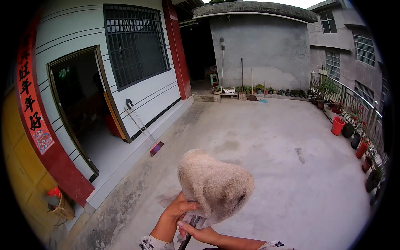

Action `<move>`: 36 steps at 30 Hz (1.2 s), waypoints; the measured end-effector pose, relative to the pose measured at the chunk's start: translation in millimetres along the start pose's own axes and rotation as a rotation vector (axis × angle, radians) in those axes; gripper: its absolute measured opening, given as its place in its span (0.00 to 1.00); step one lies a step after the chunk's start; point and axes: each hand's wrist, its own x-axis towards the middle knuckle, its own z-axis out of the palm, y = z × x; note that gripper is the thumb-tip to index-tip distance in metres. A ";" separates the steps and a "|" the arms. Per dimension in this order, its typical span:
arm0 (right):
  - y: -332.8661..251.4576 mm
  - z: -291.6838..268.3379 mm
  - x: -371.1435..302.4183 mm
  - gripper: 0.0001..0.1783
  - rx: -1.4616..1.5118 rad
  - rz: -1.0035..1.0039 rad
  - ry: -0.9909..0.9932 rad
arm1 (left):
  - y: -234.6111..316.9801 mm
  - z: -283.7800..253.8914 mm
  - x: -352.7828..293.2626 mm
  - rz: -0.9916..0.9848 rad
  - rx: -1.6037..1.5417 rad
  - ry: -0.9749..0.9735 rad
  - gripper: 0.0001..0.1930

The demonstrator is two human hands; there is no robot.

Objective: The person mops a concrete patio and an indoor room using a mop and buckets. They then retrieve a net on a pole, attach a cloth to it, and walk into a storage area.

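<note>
A beige, fuzzy towel-like cloth [214, 183] is bunched over the upper end of a dark pole [185, 243] in front of me. My left hand [180, 207] is closed around the gathered lower part of the cloth. Just below it, my right hand [199, 234] is closed where the pole meets the cloth, its thumb against the pole. Thin whitish material [168, 198] sticks out beside my left hand. The cloth covers the head of the pole, and some of my fingers are hidden.
A concrete yard [287, 166] spreads ahead. On the left, a broom and long-handled dustpan [156, 148] lean by an open doorway [83, 96]. A basket [62, 207] stands near the yellow door. Potted plants [338, 125] line the right railing. More long-handled tools [242, 79] lean on the back wall.
</note>
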 end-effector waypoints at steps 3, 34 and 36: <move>-21.2 -37.9 26.4 0.17 -0.125 0.334 -0.053 | -2.6 -31.6 41.0 -0.127 0.065 -0.084 0.43; -58.0 -523.1 512.7 0.18 -0.894 -0.732 0.324 | -14.2 -341.5 531.5 -0.061 0.089 0.408 0.44; -44.2 -567.9 548.7 0.15 -0.841 -0.678 0.251 | -10.9 -354.6 580.6 -0.102 0.141 0.411 0.44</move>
